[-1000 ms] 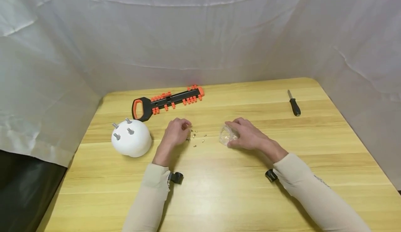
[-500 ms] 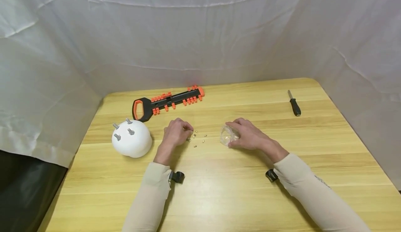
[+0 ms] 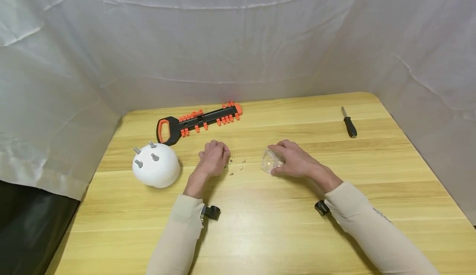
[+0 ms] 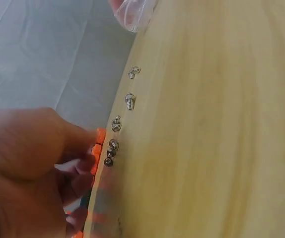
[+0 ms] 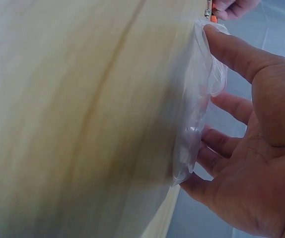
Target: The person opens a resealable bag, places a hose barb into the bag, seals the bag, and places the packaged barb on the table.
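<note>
In the head view my right hand (image 3: 293, 159) grips a small clear plastic bag (image 3: 268, 162), its mouth turned toward the left. Thumb and fingers are spread around the bag (image 5: 194, 124) in the right wrist view. My left hand (image 3: 214, 158) is low over the table with fingers curled, right beside several small shiny metal screws (image 3: 231, 162). The left wrist view shows these screws (image 4: 115, 124) strung out just past the thumb tip. I cannot tell whether a screw is between the left fingertips.
Left of my left hand, a white rounded body (image 3: 156, 167) stands with several grey pegs pointing up. Behind lies a black bar with orange clips and a D-shaped handle (image 3: 169, 130). A black-handled screwdriver (image 3: 350, 126) lies far right on the wooden table (image 3: 282, 233).
My left hand has turned slightly and its fingers have curled in more, beside the screws. Fewer screws show near its fingertips. The right hand and bag stay in place.
</note>
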`<control>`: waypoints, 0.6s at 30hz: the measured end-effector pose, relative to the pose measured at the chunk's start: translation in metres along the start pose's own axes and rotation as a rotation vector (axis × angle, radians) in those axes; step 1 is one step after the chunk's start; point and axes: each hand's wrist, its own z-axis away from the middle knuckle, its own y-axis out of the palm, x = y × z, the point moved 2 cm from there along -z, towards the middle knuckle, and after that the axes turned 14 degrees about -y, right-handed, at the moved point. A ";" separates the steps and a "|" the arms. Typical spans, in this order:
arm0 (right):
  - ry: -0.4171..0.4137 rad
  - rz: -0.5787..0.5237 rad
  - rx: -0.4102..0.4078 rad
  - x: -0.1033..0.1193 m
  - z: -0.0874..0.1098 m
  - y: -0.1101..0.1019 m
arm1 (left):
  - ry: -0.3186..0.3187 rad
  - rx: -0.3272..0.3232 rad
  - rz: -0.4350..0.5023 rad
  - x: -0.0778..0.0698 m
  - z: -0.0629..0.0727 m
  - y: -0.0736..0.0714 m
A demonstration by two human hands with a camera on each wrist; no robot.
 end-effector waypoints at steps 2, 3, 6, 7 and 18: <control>-0.001 0.000 -0.002 0.000 0.000 0.000 | 0.025 -0.018 0.032 -0.002 0.001 0.000; -0.002 0.000 -0.002 0.000 0.001 0.000 | 0.036 -0.025 0.055 -0.004 0.001 0.000; -0.004 -0.001 0.000 0.001 0.000 -0.001 | 0.068 -0.039 0.105 -0.009 0.003 -0.001; -0.004 0.000 0.002 0.001 0.000 -0.001 | 0.078 -0.043 0.119 -0.011 0.004 -0.001; 0.001 -0.014 0.002 0.002 0.000 0.000 | 0.178 -0.055 0.169 -0.034 0.011 0.008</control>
